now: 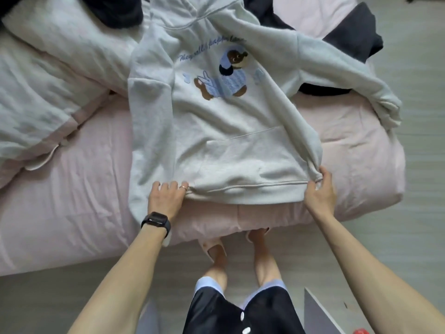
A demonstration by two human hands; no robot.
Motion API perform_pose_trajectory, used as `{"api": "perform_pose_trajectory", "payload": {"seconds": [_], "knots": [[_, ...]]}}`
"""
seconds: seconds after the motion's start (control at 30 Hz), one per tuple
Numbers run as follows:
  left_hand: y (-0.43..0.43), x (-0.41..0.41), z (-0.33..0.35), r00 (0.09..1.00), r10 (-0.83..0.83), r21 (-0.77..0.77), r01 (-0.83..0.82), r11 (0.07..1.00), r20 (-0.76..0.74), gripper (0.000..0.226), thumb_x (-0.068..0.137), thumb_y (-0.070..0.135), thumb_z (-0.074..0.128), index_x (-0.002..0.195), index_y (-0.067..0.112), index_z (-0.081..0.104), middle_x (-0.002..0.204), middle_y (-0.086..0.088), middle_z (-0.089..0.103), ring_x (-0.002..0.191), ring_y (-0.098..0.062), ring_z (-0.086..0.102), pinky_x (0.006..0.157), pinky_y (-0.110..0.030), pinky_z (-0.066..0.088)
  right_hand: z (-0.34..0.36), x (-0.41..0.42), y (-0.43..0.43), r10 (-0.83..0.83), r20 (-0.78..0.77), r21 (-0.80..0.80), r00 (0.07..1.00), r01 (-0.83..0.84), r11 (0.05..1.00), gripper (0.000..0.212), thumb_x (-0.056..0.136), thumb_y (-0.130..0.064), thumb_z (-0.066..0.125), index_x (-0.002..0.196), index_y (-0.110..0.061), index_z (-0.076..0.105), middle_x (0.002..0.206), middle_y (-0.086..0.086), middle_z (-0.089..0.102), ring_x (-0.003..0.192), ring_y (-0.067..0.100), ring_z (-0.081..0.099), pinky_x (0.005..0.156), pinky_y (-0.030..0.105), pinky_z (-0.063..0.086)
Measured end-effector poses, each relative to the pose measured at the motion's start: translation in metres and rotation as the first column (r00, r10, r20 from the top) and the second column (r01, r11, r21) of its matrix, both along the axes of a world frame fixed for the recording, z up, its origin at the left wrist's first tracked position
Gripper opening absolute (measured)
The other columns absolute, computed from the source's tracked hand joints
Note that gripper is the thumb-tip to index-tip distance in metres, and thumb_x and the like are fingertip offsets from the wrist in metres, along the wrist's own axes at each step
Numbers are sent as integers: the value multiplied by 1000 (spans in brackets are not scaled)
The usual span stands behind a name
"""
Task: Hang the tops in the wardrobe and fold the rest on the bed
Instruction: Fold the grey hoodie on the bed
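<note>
— What are my fingers doing right now?

— Your left hand (168, 196) is gripping the hoodie (228, 131) at the left corner of its hem, with the fingers curling close together into the cloth; the fingertips are hiding in the fabric. Your right hand (321, 189) is pinching the right hem corner between thumb and fingers, where a long grey fold is running down diagonally to meet it.

— And where is the hoodie sitting?

— It is lying front up on the pink bed (72, 189), hood away from you and hem towards you, just at the near edge of the mattress. One sleeve (149, 131) is trailing down the left side and hanging over that near edge beside your watch (156, 221). The other sleeve (349, 75) is stretching out to the right edge of the bed.

— Where is there room for moving?

— Bare pink sheet is showing on both sides of the hoodie. To the left a pale duvet (48, 80) is bunching up near it; dark clothes (356, 32) are lying beyond, at the far side.
</note>
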State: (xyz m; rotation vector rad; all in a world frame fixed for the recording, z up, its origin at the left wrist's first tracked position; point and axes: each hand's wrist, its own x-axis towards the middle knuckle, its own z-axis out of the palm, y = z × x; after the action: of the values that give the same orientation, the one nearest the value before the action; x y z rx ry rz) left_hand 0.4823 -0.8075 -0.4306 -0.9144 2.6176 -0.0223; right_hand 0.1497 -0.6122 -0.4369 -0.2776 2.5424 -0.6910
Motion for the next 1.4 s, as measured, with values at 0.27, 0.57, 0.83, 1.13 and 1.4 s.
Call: {"api": "perform_pose_trajectory", "payload": {"seconds": [0.27, 0.57, 0.83, 1.13, 1.4], "knots": [[52, 66, 50, 970, -135, 173, 101, 980, 204, 49, 84, 9, 44, 128, 23, 61, 109, -9, 68, 102, -30, 62, 97, -45, 40, 40, 41, 76, 28, -41, 88, 999, -24, 996, 57, 90, -18, 41, 146, -24, 47, 121, 26, 49, 117, 36, 47, 102, 34, 34], [88, 19, -2, 982, 156, 351, -183, 918, 103, 80, 89, 42, 46, 159, 39, 8, 168, -2, 4, 155, -28, 1, 120, -59, 2, 1, 79, 54, 595, -103, 386, 797, -519, 763, 66, 89, -38, 69, 150, -22, 48, 161, 21, 28, 146, 45, 23, 112, 61, 31], [54, -21, -60, 937, 234, 180, -285, 942, 258, 67, 93, 75, 11, 147, 53, -24, 161, 8, -28, 150, -46, -13, 103, -73, -22, -52, 54, -21, 845, 86, 466, 527, -771, 434, 73, 90, -79, 27, 153, -59, -3, 166, -7, -27, 151, 33, -26, 105, 82, 3], [56, -48, -30, 856, 327, 254, -446, 858, 400, 67, 102, 50, 34, 158, 41, -2, 168, -3, -10, 151, -45, 0, 114, -68, -9, -21, 35, -43, 730, 378, 543, 569, -775, 324, 75, 94, -63, 42, 156, -46, 3, 165, 1, -26, 152, 38, -15, 108, 78, 18], [-5, -24, 16, 628, 777, 298, -734, 610, -40, 71, 92, 39, 54, 156, 30, 25, 164, -6, 19, 148, -26, 22, 120, -46, 20, 32, 79, -132, 878, 130, 298, 461, -863, 409, 66, 98, -46, 48, 156, -21, 32, 166, 18, 18, 152, 35, 14, 123, 44, 16]]}}
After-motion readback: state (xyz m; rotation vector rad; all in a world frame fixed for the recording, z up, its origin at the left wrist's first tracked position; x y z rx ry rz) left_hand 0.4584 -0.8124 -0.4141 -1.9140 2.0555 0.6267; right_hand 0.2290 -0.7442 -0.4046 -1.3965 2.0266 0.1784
